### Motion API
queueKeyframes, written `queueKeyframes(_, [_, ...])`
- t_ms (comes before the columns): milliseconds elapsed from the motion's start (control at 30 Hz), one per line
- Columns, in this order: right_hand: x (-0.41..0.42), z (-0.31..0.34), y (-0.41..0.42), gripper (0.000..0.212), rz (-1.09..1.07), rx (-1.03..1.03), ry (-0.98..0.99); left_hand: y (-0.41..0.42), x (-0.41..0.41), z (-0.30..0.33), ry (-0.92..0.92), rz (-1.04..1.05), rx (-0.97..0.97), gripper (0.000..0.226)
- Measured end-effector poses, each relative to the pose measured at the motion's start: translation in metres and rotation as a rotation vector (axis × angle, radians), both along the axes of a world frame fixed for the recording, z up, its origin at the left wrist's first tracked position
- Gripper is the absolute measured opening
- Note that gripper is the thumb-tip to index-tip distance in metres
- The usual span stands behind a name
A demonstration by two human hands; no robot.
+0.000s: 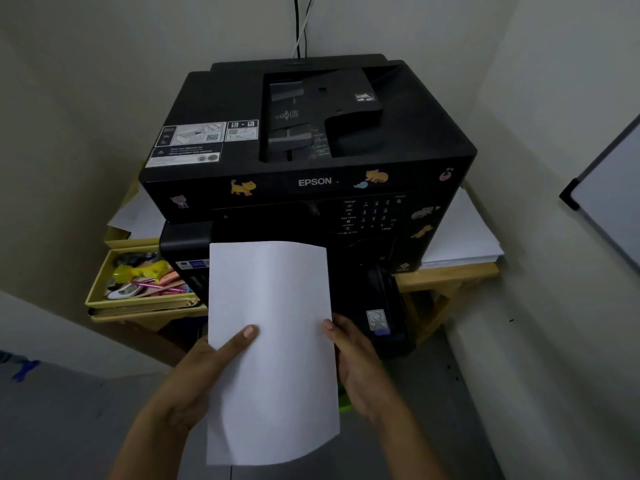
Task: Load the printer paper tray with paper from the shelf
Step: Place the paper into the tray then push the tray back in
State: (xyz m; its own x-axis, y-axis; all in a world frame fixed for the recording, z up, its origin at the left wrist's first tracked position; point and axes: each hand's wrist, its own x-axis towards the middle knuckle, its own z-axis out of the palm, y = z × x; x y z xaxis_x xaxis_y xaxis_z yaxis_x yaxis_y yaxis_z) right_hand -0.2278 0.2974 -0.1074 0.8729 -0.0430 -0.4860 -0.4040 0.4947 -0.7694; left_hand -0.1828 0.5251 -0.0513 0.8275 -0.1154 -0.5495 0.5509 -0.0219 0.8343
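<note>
A black Epson printer with animal stickers stands on a wooden shelf. I hold white paper lengthwise in front of the printer's lower front. My left hand grips its left edge with the thumb on top. My right hand grips its right edge. The paper's far end reaches the printer's front, just under the control panel. The paper hides the printer's tray area. A black flap or tray part juts out at the lower right of the printer.
A stack of white paper lies on the shelf right of the printer. Loose sheets lie at its left. A yellow tray holds pens and small items. A whiteboard leans at the right wall. Cables run up behind.
</note>
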Motion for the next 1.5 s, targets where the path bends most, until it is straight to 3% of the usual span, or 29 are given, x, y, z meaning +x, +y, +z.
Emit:
queueKeyframes(100, [-0.003, -0.001, -0.003, 0.035, 0.029, -0.002, 0.002, 0.001, 0.001, -0.003, 0.019, 0.002, 0.053, 0.042])
queueKeyframes(233, [-0.006, -0.011, -0.003, 0.03, 0.044, -0.253, -0.088, 0.003, 0.007, -0.017, 0.038, 0.033, 0.168, 0.057])
queueKeyframes(400, [-0.001, -0.028, 0.011, 0.054, -0.074, -0.617, -0.089, -0.006, 0.004, -0.033, 0.076, 0.091, 0.172, 0.075])
queueKeyframes(633, [0.001, -0.046, 0.012, 0.065, -0.186, -0.85, -0.106, -0.021, 0.001, -0.047, 0.103, 0.128, 0.175, 0.061])
queueKeyframes(1100, [0.001, -0.055, 0.018, 0.048, -0.235, -1.277, -0.168, -0.026, -0.009, -0.062, 0.06, 0.171, 0.123, 0.063])
queueKeyframes(1167, [0.002, -0.056, 0.016, 0.046, -0.252, -1.279, -0.166, -0.024, -0.009, -0.064, 0.042, 0.162, 0.131, 0.072])
queueKeyframes(1300, [0.0, -0.052, 0.017, 0.045, -0.248, -1.204, -0.186, -0.022, -0.009, -0.07, 0.039, 0.149, 0.135, 0.067])
queueKeyframes(1433, [0.0, -0.046, 0.013, 0.041, -0.238, -0.879, -0.115, -0.023, -0.009, -0.074, 0.042, 0.162, 0.156, 0.062])
queueKeyframes(1500, [0.003, -0.046, 0.008, 0.029, -0.153, -0.805, -0.102, -0.022, -0.009, -0.076, 0.048, 0.154, 0.159, 0.063])
